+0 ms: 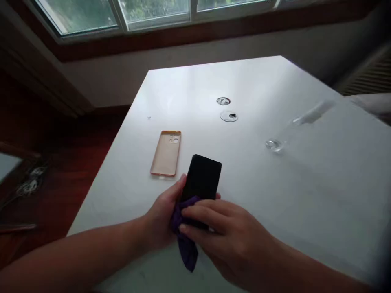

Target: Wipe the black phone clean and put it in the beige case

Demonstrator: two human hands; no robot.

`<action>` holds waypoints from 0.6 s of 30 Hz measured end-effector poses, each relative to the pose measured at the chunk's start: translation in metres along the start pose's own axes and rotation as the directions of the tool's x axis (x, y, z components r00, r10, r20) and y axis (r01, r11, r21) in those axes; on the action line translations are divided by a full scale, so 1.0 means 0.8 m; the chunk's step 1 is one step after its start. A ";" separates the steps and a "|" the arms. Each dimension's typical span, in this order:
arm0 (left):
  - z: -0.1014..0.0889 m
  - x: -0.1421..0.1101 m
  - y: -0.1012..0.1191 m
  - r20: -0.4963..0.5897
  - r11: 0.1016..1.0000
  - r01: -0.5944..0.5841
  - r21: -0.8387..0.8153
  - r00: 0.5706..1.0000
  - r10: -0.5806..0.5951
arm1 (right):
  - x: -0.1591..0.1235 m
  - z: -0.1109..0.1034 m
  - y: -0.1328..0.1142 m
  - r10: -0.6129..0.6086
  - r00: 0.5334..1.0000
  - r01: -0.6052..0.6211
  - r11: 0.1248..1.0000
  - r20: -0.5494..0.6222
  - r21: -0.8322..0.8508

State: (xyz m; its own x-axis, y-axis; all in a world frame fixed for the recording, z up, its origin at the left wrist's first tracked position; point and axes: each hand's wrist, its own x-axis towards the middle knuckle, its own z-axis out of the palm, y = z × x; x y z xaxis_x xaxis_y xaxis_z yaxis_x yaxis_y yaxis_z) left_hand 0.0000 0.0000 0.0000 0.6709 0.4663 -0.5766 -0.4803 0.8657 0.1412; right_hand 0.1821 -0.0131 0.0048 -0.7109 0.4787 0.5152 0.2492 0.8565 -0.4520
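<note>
My left hand (163, 215) is wrapped round a black smartphone (203, 177) from its left side and underneath, with fingertips showing at the right edge. The phone's dark screen faces up, tilted over the table. My right hand (232, 232) pinches a purple cloth (187, 248) and presses it on the lower part of the screen. One end of the cloth hangs below the phone. Just beyond the left hand, a clear phone case (166, 156) with an orange-brown rim lies open side up on the table.
The white table (305, 195) has a round cable hole (223, 101) and its loose cover disc (229, 116) near the far side. Crumpled clear plastic (275, 145) lies to the right. Windows (155, 10) stand beyond; cables (29, 185) lie at the left.
</note>
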 end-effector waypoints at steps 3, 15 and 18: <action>-0.005 0.004 -0.004 -0.033 0.989 -0.148 0.004 0.988 0.148 | -0.001 -0.013 0.015 0.180 0.980 -0.186 0.980 -0.082 -0.077; -0.004 0.004 -0.009 -0.060 0.981 -0.190 0.023 0.980 0.191 | 0.001 -0.018 0.022 0.232 0.970 -0.240 0.962 -0.078 -0.132; -0.005 0.003 -0.008 -0.049 0.996 -0.085 -0.010 0.995 0.084 | -0.001 -0.002 0.007 0.090 0.990 -0.087 0.996 0.109 -0.035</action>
State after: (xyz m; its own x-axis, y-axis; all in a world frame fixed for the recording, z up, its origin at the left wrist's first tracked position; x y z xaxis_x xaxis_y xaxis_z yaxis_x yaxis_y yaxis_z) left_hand 0.0024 -0.0052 -0.0058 0.5998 0.5282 -0.6011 -0.5411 0.8211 0.1817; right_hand 0.1850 -0.0080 0.0030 -0.7530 0.5301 0.3900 0.3327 0.8179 -0.4694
